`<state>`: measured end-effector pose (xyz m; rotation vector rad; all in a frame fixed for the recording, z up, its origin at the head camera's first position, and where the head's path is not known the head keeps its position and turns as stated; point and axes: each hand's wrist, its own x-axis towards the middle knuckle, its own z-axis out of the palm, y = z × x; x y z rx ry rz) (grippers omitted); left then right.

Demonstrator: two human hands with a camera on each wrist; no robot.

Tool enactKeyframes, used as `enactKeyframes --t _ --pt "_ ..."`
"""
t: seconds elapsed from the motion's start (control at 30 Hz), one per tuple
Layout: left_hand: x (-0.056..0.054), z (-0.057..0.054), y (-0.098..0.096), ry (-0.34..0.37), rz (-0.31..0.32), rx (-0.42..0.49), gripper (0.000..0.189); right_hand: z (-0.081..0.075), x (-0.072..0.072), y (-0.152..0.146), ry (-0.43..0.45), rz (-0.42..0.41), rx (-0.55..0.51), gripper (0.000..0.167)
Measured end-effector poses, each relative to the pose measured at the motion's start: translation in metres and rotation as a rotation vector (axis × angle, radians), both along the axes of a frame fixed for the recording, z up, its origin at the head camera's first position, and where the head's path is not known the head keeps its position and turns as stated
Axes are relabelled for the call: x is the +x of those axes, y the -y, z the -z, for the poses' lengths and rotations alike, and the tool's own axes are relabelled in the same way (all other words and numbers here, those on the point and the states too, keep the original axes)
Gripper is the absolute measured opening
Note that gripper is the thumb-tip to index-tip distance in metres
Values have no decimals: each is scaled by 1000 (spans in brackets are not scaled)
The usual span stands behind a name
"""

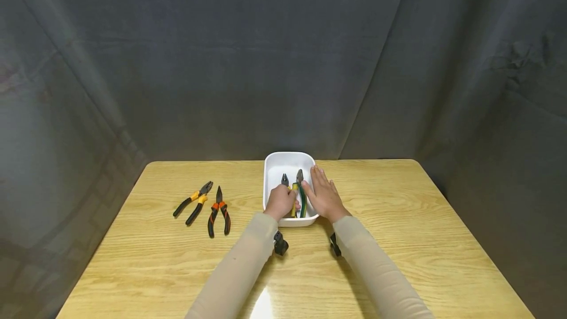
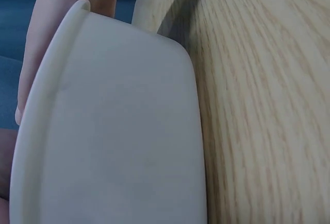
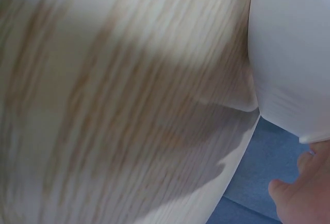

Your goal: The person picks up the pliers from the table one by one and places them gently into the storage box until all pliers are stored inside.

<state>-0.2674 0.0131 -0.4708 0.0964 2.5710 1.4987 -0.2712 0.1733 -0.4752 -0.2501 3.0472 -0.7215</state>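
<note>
While the L hand (image 1: 280, 203) grips a yellow-handled tool (image 1: 294, 203) low in a white plastic tray (image 1: 276, 166), the R hand (image 1: 327, 198) lies along the tray's right rim on a wood-grain worktop (image 1: 421, 235). Step in hand is prob. placing or picking up that tool, w/ the R hand steadying the tray; which of the two can't be told. Next move, by judgement, calls for a firm hold on the handle and care not to snag the green-handled pliers (image 1: 300, 176) lying just to its R, nose toward the tray's far end. Dark-nosed pliers (image 1: 285, 179) show past the L knuckles; whether the yellow handle is theirs is hidden.

Both arms, in beige sleeves (image 1: 239, 265), reach fwd and converge at the tray. L fingers are curled, closed about the handle; R fingers are straight, slightly fanned, thumb spread over the tray's inside, grasping nothing. Wrist views give mostly tray wall and worktop, so grip strength can't be told. Well L of the tray: yellow-and-black combination pliers (image 1: 205, 189) and orange-and-black long-nose pliers (image 1: 219, 202), handles spread.
</note>
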Motion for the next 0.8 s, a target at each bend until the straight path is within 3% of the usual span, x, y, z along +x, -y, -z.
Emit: enactKeyframes --t 0.6,0.8 --pt "0 1 -2 0 15 -92 29 2 -1 -1 -11 2 -17 72" --pt "1 0 -2 -38 31 -144 32 2 -1 0 2 13 -19 72"
